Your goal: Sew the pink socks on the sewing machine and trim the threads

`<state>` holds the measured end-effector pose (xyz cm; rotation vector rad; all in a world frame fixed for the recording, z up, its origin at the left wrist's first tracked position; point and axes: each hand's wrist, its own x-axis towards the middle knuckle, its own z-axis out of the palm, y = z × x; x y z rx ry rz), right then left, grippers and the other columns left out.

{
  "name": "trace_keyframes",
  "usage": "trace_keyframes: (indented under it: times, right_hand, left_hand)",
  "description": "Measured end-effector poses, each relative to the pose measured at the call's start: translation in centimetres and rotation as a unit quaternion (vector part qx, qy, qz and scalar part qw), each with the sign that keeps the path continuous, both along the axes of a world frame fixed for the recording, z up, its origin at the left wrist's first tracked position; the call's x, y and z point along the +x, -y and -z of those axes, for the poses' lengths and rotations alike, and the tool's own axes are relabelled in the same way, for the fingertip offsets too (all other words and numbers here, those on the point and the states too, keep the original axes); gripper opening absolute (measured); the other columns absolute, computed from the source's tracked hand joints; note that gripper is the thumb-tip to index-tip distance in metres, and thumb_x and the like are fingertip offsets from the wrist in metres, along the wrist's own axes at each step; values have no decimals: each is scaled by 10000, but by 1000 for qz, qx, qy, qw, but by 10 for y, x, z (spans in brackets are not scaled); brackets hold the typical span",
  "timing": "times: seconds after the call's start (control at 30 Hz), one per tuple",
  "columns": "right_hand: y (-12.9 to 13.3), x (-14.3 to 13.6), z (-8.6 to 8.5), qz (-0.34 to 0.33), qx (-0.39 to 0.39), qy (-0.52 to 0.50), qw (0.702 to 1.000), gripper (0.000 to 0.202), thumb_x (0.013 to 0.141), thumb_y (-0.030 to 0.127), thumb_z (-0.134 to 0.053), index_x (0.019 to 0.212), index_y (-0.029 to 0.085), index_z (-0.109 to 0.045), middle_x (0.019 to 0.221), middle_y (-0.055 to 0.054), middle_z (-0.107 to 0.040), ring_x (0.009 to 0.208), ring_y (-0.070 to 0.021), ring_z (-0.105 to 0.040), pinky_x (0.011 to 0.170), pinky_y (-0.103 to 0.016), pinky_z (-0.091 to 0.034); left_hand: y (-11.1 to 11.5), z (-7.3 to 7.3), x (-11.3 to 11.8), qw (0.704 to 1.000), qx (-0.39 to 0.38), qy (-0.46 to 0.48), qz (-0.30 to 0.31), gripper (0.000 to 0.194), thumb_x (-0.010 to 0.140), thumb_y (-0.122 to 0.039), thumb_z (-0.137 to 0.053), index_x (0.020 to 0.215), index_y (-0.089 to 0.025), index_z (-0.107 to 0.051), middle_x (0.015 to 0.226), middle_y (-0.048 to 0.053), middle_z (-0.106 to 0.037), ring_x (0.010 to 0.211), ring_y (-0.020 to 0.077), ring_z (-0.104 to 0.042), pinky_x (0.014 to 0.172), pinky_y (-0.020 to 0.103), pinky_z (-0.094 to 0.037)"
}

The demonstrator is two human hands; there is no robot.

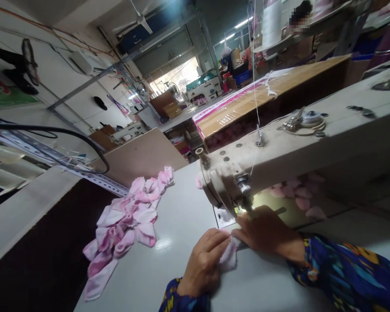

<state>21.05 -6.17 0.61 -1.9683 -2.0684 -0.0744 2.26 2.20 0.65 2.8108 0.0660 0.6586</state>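
Observation:
A sewing machine [227, 182] stands on the white table, its lamp lit at the needle area. In front of it my left hand [204, 255] is closed on a small pink and white piece of plush fabric [229, 255]. My right hand [263, 229] lies right at the needle area, thumb and fingers bent toward the cloth's upper edge. What its fingertips grip, if anything, is hidden beneath the hand and machine head. Left of the machine lies a heap of pink and white fabric pieces [130, 216].
Several small pink pieces [302, 201] lie under the machine arm. Behind the machine stands a large cardboard box [273, 91]. A beige board [143, 156] rises at the table's far edge, and a black cable [84, 145] loops at left. A person [248, 56] is in the background.

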Motion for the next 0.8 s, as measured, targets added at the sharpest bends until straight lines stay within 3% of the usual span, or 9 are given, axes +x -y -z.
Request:
trace_keyframes:
  times: [0.27, 0.53, 0.8]
  right_hand:
    - [-1, -1, 4, -2, 31, 3, 1000, 225, 887, 342, -548, 754, 178, -623, 676, -61, -666, 632, -230, -637, 555, -308, -292]
    - [-1, -1, 9, 9, 114, 5, 993, 214, 823, 343, -617, 676, 190, -603, 567, -40, -626, 537, -210, -591, 529, -312, -238]
    - [1, 0, 3, 6, 86, 11, 996, 190, 825, 312, -627, 679, 190, -623, 589, -39, -642, 553, -209, -603, 525, -303, -232]
  left_hand:
    - [2, -1, 1, 1000, -24, 7, -2, 360, 869, -37, -404, 1170, -146, -567, 1047, 144, -661, 975, 223, -605, 837, 382, -534]
    - [3, -2, 0, 1000, -17, 17, -6, 347, 855, -39, -416, 1140, -149, -580, 1041, 140, -663, 980, 222, -609, 828, 363, -540]
    - [3, -2, -1, 1000, -8, -4, -5, 389, 833, -27, -387, 1144, -149, -586, 1064, 139, -657, 990, 217, -591, 828, 368, -542]
